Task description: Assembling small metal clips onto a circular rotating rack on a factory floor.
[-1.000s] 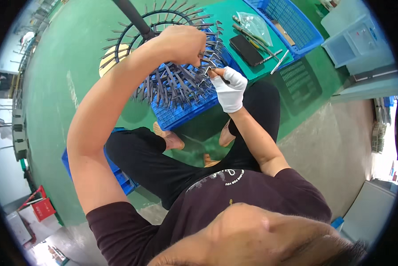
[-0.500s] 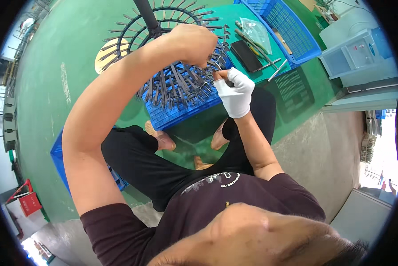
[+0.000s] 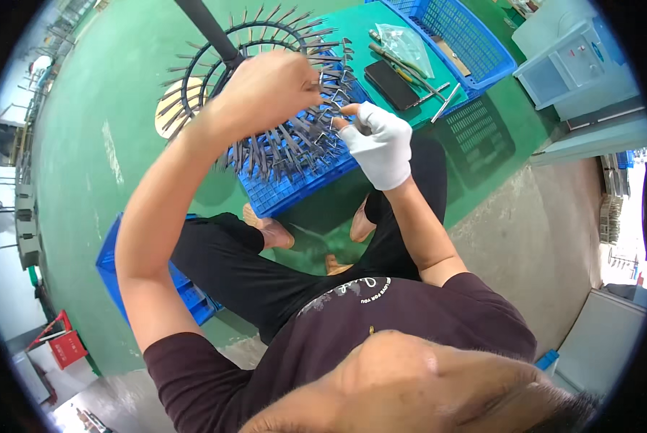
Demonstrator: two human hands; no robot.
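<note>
My bare left hand (image 3: pixel 276 81) is curled closed above a round black rack (image 3: pixel 231 32) on a pole. Its fingertips are partly turned away and slightly smeared, so what they hold is hidden. Many dark, narrow metal pieces (image 3: pixel 295 141) bristle from the rack's hoops. At the rack's right side, my right hand (image 3: pixel 380 144) wears a white fingerless glove. Thumb and forefinger curve together in a pinch beside small hooked metal ends (image 3: pixel 338 101); anything between them is too small to name.
A blue crate (image 3: pixel 266 198) sits under the rack, between my feet. To the right, a green surface (image 3: pixel 352 25) bears a black flat case (image 3: pixel 390 84), a clear plastic bag (image 3: pixel 408 52), pliers and metal rods. Blue baskets (image 3: pixel 493 61) stand beyond it and by my left leg.
My left hand has moved left and slightly down, away from my right hand. The right hand's thumb and forefinger have shifted slightly left. The whole view has tilted a little.
</note>
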